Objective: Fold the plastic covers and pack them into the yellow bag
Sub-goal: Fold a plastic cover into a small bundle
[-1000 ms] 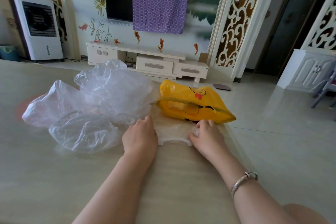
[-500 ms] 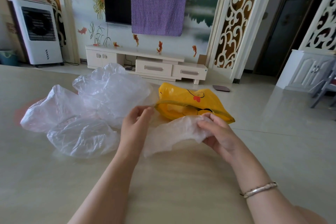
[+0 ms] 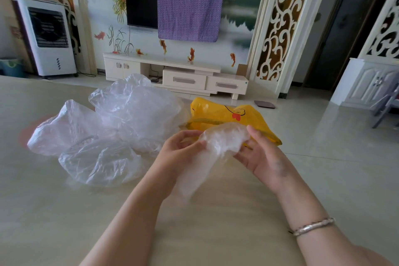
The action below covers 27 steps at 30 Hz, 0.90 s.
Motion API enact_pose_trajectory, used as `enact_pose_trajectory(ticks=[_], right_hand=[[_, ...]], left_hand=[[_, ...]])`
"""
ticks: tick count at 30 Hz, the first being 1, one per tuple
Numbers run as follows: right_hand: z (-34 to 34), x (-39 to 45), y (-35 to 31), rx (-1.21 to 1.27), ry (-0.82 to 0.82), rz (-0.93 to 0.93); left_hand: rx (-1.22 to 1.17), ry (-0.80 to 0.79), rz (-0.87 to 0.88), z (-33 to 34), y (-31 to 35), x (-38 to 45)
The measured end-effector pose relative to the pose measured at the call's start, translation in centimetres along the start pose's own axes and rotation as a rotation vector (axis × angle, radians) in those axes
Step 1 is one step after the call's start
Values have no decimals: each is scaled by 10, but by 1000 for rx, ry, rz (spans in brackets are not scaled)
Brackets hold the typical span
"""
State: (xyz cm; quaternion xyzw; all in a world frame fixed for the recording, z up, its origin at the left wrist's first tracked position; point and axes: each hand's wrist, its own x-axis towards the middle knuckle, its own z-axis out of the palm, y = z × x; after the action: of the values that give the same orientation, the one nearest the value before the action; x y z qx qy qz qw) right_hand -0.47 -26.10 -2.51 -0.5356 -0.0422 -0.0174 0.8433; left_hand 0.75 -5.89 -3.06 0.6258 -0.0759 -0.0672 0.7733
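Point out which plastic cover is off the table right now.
The small bunched cover gripped between the left hand and right hand, before the yellow bag; the rest lie untouched.

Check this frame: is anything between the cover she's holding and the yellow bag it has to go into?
Nothing visible is. Both hands, left hand and right hand, hold the folded cover up right in front of the yellow bag. The loose covers lie off to the left, clear of that path.
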Motion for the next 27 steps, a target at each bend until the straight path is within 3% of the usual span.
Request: enact_pose_trajectory(ticks=[2, 4, 6, 8, 12, 14, 18, 22, 27], right_hand=[[4, 2, 8, -283, 117, -187], [7, 1, 17, -868, 168, -464], [11, 0, 29, -1202, 31, -598], [16, -4, 37, -1317, -109, -561], [20, -7, 40, -1390, -200, -523], [21, -8, 37, -1358, -189, -527], [21, -7, 33, -1401, -224, -415], [16, -6, 33, -1437, -281, -256], [12, -2, 32, -1276, -288, -144]], left_hand=[[-78, 94, -4, -4, -4, 6], [-155, 126, -46, -9, -9, 10], [-209, 103, -112, -13, -13, 13], [-215, 86, -156, -13, -16, 15], [-196, 69, -188, -12, -18, 16], [-74, 134, -169, -11, -21, 15], [533, 273, 126, -6, -23, 13], [477, 260, 333, -3, -17, 11], [655, 100, 210, 0, -26, 11]])
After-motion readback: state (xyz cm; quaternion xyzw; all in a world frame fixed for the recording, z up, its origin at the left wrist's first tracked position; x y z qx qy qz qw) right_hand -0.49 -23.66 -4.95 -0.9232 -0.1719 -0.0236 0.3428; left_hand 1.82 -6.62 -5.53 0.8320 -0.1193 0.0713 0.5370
